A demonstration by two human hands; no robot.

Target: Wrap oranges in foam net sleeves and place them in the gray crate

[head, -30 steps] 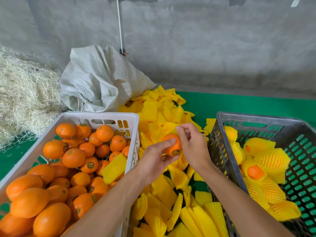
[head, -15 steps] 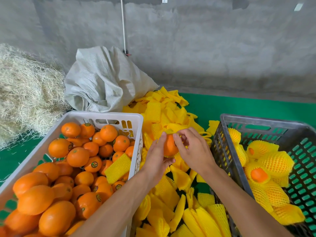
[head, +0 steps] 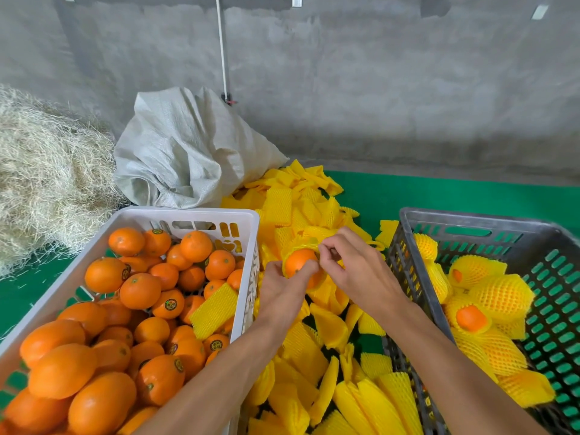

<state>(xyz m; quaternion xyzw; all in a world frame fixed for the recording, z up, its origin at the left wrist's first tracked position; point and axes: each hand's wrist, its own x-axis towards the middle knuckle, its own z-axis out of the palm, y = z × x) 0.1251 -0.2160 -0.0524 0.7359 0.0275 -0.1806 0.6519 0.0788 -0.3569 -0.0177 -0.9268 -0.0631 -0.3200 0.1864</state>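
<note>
A smooth, round orange (head: 298, 262) sits half inside a yellow foam net sleeve (head: 306, 238) with an open mesh weave, held above a loose pile of flat sleeves (head: 317, 350). The left hand (head: 282, 291) grips the orange, thumb across its front. The right hand (head: 354, 271) pinches the sleeve's rim with curled fingers. To the right, a slotted gray crate (head: 470, 222) holds wrapped fruit.

There is one view only, from a camera on the person's head, wide-angle, looking forward and down. It sits close above the forearms, which reach in from the bottom edge. The white crate (head: 188, 215) lies lower left, the gray crate (head: 470, 219) lower right, and the concrete wall (head: 376, 89) fills the top, facing the camera.
</note>
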